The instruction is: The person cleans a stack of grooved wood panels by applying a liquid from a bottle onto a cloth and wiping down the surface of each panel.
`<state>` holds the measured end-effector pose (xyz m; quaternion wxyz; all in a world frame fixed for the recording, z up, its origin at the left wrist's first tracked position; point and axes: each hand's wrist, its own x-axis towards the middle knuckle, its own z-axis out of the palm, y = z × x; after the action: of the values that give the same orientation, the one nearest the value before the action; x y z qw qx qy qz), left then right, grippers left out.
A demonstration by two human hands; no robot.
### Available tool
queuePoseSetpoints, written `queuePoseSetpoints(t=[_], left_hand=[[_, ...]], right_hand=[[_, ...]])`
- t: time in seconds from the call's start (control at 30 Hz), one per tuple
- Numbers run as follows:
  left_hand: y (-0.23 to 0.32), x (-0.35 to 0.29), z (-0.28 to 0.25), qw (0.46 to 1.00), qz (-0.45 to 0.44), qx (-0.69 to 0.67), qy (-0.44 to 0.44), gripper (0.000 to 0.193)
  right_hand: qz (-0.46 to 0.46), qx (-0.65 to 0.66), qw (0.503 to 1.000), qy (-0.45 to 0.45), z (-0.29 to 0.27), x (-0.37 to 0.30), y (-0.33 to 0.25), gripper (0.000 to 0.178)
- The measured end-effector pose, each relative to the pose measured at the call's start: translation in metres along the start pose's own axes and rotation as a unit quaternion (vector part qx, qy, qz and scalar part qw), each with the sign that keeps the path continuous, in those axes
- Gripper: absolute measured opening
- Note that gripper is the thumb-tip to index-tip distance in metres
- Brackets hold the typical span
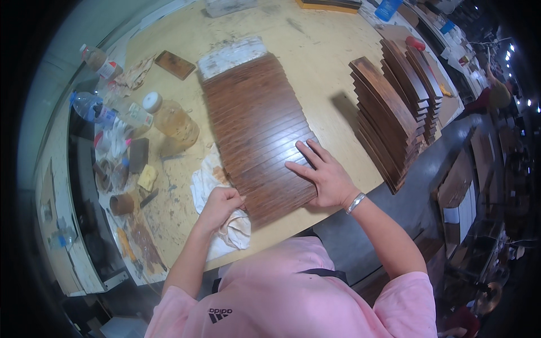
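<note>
A long row of dark brown wooden slats (256, 121) lies side by side on the pale wooden workbench (321, 67). My right hand (321, 172) rests flat, fingers spread, on the nearest slats; a bracelet is on its wrist. My left hand (221, 204) is closed on a white cloth (225, 225) at the near left edge of the slats. The cloth lies crumpled on the bench under and beside that hand.
Stacks of brown wooden boards (394, 112) stand at the right edge of the bench. A plastic jar of amber liquid (172, 121), water bottles (93, 110), a yellow sponge (147, 176) and small pots crowd the left side. One loose slat (175, 64) lies at the far left.
</note>
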<state>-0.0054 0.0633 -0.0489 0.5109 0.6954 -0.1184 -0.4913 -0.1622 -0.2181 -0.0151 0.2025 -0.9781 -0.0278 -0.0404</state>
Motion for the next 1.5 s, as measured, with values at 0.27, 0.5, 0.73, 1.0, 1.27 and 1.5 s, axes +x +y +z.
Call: queuePoseSetpoints(t=[0.27,0.5,0.73,1.0,1.27,1.5], left_hand=[[0.011,-0.034,0.014,0.96,0.112,0.217,0.137,0.014],[-0.019,-0.058,-0.012,0.896,0.205,0.302,0.251,0.046],[0.064,-0.008,0.062,0.771,0.438,0.443,0.134,0.038],[-0.003,0.015,-0.049,0.877,0.229,0.125,0.404,0.033],[0.09,-0.015,0.049,0.842,0.377,0.345,0.174,0.045],[0.054,0.021,0.048,0.757,0.378,0.507,0.164,0.05]], right_hand=[[-0.005,0.019,1.0,-0.013,-0.002,0.001,0.0,0.093],[0.001,0.024,0.999,-0.032,-0.007,0.002,-0.002,0.093],[0.009,0.05,0.998,-0.024,-0.001,0.002,0.003,0.09],[0.036,-0.035,0.994,-0.099,-0.016,-0.005,-0.024,0.094],[0.158,0.14,0.976,0.053,-0.005,-0.022,-0.017,0.103],[0.223,0.35,0.91,0.02,0.022,0.045,0.045,0.087]])
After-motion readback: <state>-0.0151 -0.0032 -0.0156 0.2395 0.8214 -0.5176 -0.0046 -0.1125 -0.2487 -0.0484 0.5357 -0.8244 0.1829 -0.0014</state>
